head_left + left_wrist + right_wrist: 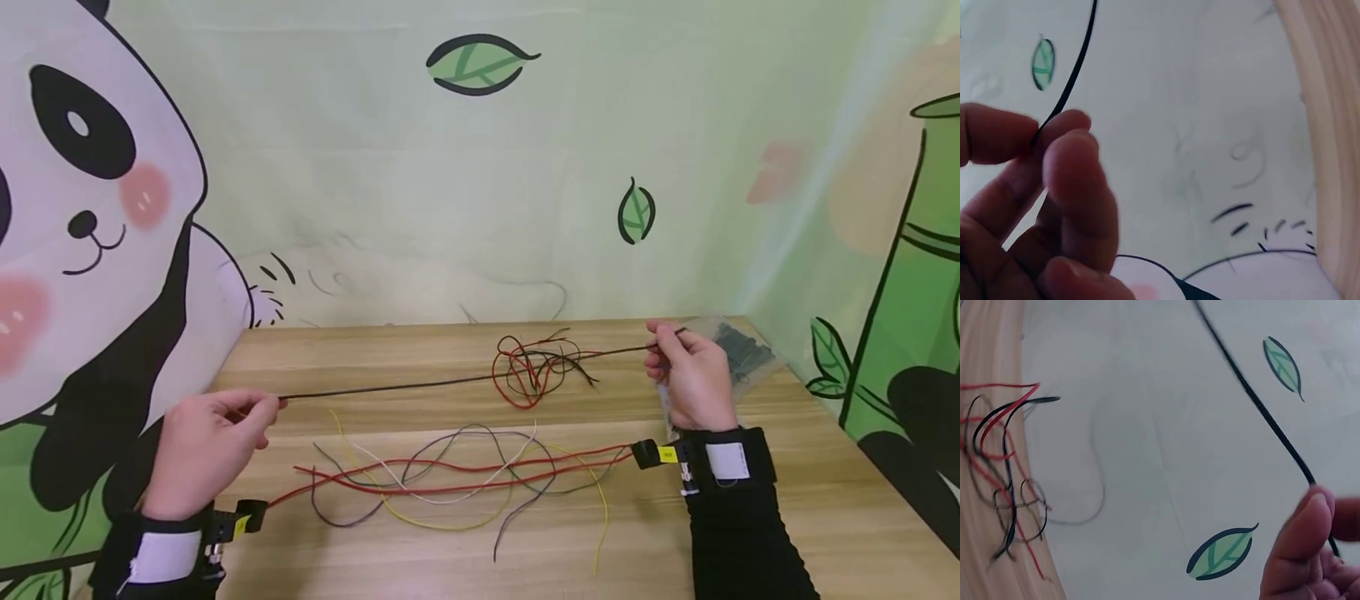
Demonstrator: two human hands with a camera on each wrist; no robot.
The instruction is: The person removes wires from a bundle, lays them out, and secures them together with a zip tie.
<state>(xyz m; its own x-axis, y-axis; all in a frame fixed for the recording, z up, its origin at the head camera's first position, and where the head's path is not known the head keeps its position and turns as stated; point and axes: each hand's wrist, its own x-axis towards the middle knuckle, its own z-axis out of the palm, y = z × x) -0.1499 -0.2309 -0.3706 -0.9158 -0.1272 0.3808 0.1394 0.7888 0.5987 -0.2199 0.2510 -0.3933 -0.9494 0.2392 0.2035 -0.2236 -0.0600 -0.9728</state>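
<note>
A long black wire (405, 387) runs nearly straight between my two hands, slanting up to the right above the table. My left hand (206, 446) pinches its left end between thumb and fingers; in the left wrist view the wire (1079, 72) rises from those fingertips. Near the other end, my right hand (697, 375) pinches it, and a short tip pokes out past the fingers. In the right wrist view, the thumb lies across the wire (1260, 406). Behind its middle in the head view sits a tangle of red and black wires (528, 407).
Nearer me, separate red wires (397, 492) lie lengthwise on the wooden table (375, 567), crossed by thin yellow (450, 529), white, green and dark wires. A clear plastic bag (742, 350) with dark contents lies behind my right hand. A printed backdrop (360, 167) stands behind the table.
</note>
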